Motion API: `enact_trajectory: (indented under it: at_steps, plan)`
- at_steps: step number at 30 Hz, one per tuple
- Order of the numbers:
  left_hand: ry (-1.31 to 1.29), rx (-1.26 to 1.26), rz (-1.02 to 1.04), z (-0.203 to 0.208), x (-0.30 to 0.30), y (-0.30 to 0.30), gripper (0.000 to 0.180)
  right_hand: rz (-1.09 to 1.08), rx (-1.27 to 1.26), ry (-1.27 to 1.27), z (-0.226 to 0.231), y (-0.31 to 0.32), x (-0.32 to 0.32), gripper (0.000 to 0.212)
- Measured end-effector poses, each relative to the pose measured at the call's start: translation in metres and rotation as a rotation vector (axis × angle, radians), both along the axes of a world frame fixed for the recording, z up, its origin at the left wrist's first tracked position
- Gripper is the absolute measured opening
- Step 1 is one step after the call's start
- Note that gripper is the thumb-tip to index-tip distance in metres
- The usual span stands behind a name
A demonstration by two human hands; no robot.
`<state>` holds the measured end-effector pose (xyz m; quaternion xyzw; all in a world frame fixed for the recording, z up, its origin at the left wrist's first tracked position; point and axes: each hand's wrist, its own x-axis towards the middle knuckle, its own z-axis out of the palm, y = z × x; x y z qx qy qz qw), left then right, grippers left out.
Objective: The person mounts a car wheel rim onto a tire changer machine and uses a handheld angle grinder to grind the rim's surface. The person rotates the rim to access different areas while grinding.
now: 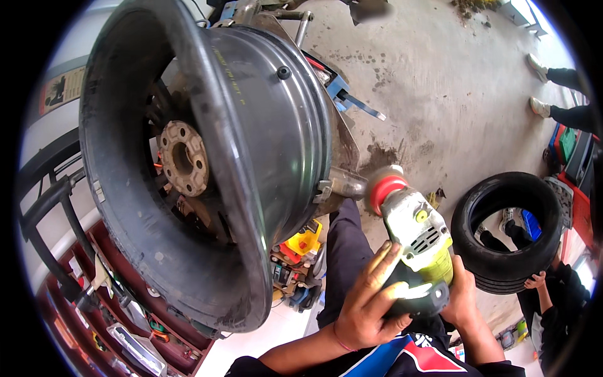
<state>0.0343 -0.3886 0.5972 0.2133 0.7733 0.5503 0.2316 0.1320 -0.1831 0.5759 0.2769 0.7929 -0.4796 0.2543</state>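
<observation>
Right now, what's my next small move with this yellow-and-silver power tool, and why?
Perhaps ease the power tool left toward the dark, round metal wheel rim: your left hand and right hand hold it, but its red round head sits apart from the rim.

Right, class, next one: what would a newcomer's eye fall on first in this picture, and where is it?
Probably the huge dark wheel rim, which fills most of the left half. Next comes the white and yellow-green power tool with its red head, right of the lower centre, between the person's left hand and right hand. At the right, a black tyre stands out, another person's hand at its lower edge.
</observation>
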Motion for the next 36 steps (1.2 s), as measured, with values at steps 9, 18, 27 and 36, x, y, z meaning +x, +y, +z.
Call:
enact_trajectory:
  at_steps: [9,18,27,36]
  plan:
    - [0.077,-0.062,0.087,-0.012,0.002,-0.011,0.05,0.098,0.018,0.003,-0.003,-0.022,-0.018,0.066]
    - [0.056,0.008,0.168,-0.017,-0.004,-0.022,0.051,0.225,0.119,-0.051,0.013,-0.028,-0.04,0.079]
    - [0.007,0.01,0.211,-0.018,-0.011,-0.037,0.05,0.288,0.16,-0.02,0.023,-0.038,-0.066,0.082]
    - [-0.041,0.053,0.247,-0.02,-0.018,-0.033,0.05,0.302,0.225,-0.022,0.03,-0.038,-0.082,0.08]
